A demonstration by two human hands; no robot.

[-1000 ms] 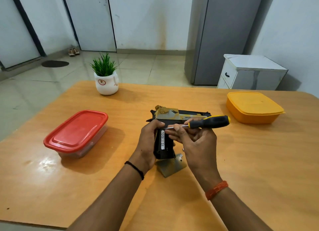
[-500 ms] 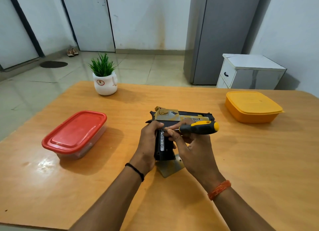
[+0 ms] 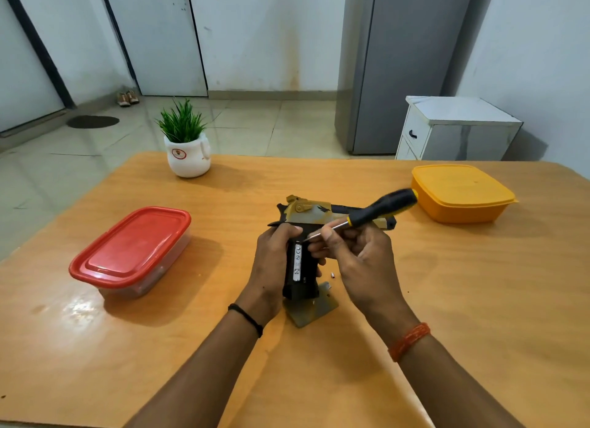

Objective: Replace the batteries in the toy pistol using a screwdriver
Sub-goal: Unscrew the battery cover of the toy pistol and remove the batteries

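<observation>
A black and tan toy pistol [image 3: 311, 212] lies on its side in the middle of the wooden table [image 3: 479, 300], with its grip toward me. My left hand [image 3: 274, 261] grips the pistol's grip, where a silver battery [image 3: 297, 263] shows in the opened compartment. My right hand [image 3: 354, 258] pinches the metal shaft of a black and yellow screwdriver [image 3: 381, 208], its tip at the battery's top end. A grey cover plate [image 3: 314, 309] lies on the table under the grip. Beside it sits a tiny screw [image 3: 332, 274].
A red-lidded clear box [image 3: 134, 248] stands at the left. An orange lidded box [image 3: 459, 192] stands at the back right. A small potted plant [image 3: 186, 143] sits at the far edge. A grey fridge and a white cabinet are beyond the table.
The screwdriver handle has swung up and to the right, away from the pistol's barrel. Its tip stays at the top of the battery. My left hand keeps its grip.
</observation>
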